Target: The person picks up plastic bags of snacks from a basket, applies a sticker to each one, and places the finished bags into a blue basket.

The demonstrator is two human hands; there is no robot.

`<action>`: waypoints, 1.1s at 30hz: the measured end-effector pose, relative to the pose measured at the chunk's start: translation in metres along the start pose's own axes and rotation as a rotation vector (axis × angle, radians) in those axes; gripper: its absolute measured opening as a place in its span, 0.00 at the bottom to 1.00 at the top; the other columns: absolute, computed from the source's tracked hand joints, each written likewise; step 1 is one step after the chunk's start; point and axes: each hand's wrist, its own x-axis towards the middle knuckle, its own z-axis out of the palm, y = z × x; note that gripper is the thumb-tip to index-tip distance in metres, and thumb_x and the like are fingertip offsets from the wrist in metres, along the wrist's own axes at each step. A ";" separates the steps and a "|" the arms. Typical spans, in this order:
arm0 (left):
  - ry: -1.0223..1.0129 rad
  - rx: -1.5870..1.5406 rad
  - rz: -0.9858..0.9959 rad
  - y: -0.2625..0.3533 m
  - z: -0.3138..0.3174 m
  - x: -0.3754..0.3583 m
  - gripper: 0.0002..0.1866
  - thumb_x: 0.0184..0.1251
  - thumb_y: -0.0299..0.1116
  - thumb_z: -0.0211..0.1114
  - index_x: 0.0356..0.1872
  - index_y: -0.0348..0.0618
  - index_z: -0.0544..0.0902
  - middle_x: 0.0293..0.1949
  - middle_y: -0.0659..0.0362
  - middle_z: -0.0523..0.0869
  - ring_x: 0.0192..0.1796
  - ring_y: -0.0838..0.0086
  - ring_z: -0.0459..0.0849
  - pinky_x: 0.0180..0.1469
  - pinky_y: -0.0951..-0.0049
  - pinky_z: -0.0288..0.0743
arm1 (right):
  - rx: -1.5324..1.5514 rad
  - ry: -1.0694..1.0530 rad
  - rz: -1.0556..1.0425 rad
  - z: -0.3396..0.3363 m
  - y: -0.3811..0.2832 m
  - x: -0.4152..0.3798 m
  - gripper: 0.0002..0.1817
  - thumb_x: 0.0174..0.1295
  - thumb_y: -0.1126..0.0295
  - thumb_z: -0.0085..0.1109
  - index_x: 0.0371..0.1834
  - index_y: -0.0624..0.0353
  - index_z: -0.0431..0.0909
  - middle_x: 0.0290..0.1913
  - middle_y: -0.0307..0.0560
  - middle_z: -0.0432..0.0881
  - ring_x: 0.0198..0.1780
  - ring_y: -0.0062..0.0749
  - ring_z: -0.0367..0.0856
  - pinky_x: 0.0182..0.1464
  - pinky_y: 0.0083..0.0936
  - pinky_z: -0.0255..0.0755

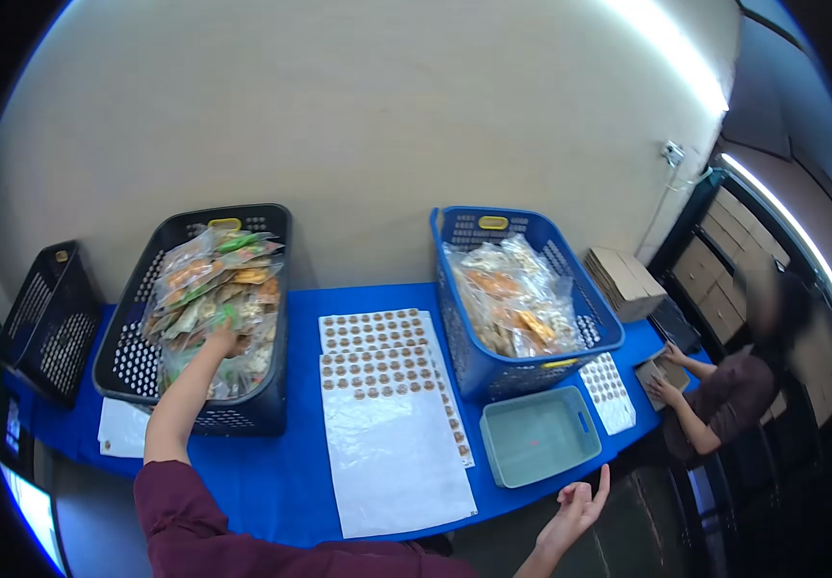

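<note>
My left hand (226, 340) reaches down into a large black basket (272, 385) heaped with clear plastic packets (214, 275) of mixed orange, green and pale contents. Its fingers are bent and appear closed on a packet there, though their tips are partly hidden. In front of the table's near edge, my right hand (575, 515) is raised with the index finger stretched out and the others loosely curled; I see nothing held in it. Nearest to it is a shallow grey-green tray (541, 448). White sheets with rows of round brown stickers (377, 371) lie between the baskets.
A blue basket (522, 380) holds more packets at the right. A smaller dark basket (60, 328) stands far left. Another sticker sheet (609, 390) lies beside the tray. At the right, a person (724, 400) handles a cardboard box (662, 376) near stacked flat cardboard (628, 275).
</note>
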 end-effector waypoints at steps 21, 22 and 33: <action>0.514 -1.854 0.604 0.217 -0.019 -0.256 0.24 0.54 0.17 0.59 0.52 0.41 0.63 0.48 0.57 0.70 0.53 0.72 0.71 0.50 0.74 0.71 | -0.148 -0.498 0.220 0.011 0.019 -0.001 0.27 0.58 0.78 0.50 0.62 0.63 0.56 0.30 0.45 0.77 0.32 0.21 0.75 0.33 0.13 0.70; 0.394 -1.961 0.574 0.233 -0.002 -0.261 0.23 0.54 0.16 0.59 0.50 0.41 0.63 0.47 0.57 0.70 0.53 0.72 0.71 0.49 0.74 0.72 | -0.138 -0.647 0.244 0.019 0.033 -0.006 0.26 0.58 0.77 0.52 0.61 0.63 0.58 0.34 0.46 0.78 0.34 0.21 0.75 0.37 0.14 0.70; 0.232 -1.685 0.538 0.263 0.051 -0.287 0.25 0.54 0.23 0.64 0.53 0.43 0.63 0.55 0.56 0.67 0.59 0.71 0.67 0.57 0.68 0.66 | -0.183 -1.145 0.286 0.105 0.073 -0.014 0.14 0.56 0.70 0.58 0.43 0.66 0.72 0.35 0.46 0.80 0.37 0.28 0.78 0.44 0.23 0.69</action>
